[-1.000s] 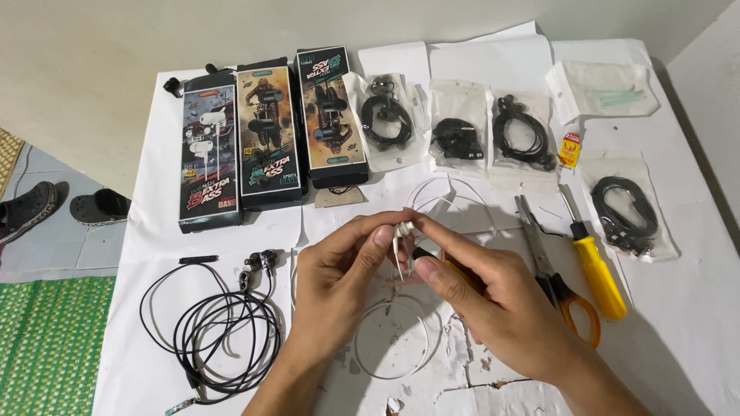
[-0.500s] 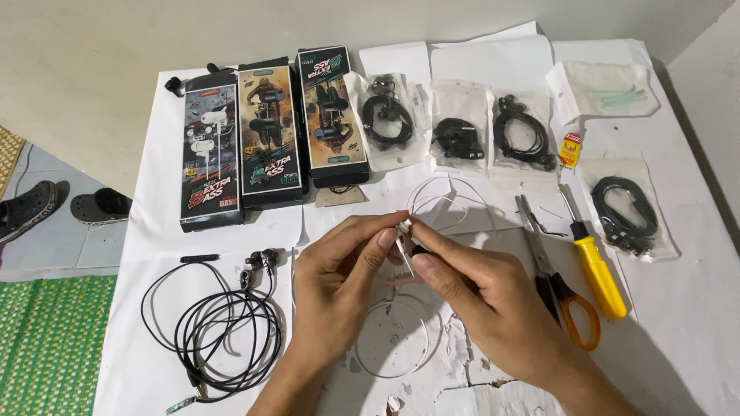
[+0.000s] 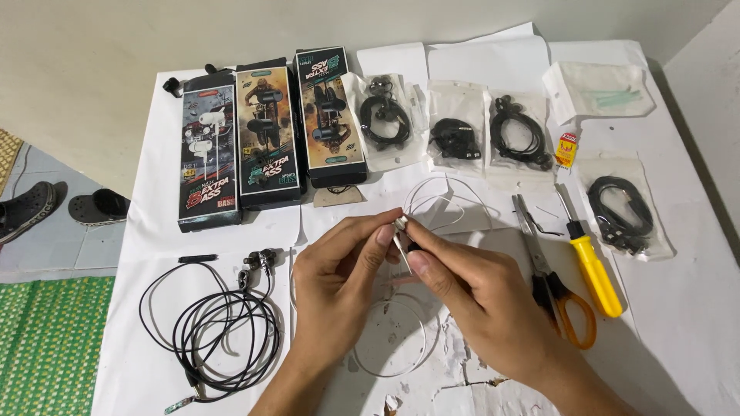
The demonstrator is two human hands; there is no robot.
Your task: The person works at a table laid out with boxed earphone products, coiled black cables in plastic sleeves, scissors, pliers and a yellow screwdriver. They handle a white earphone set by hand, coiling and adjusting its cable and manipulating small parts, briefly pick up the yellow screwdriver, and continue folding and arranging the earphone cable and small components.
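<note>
My left hand and my right hand meet over the middle of the white paper-covered surface. Their fingertips pinch a small white earphone piece between them. Its thin white cable loops away behind the hands and curls in a ring below them. What exactly sits between the fingertips is partly hidden by my fingers.
A coiled black earphone lies at the left. Three dark earphone boxes stand in a row at the back, beside several clear bags with black earphones. Orange-handled scissors, a yellow screwdriver and a small glue tube lie at right.
Both hands have stayed over the same spot. The fingers have shifted slightly on the white earphone piece, and the cable loop behind them has moved a little.
</note>
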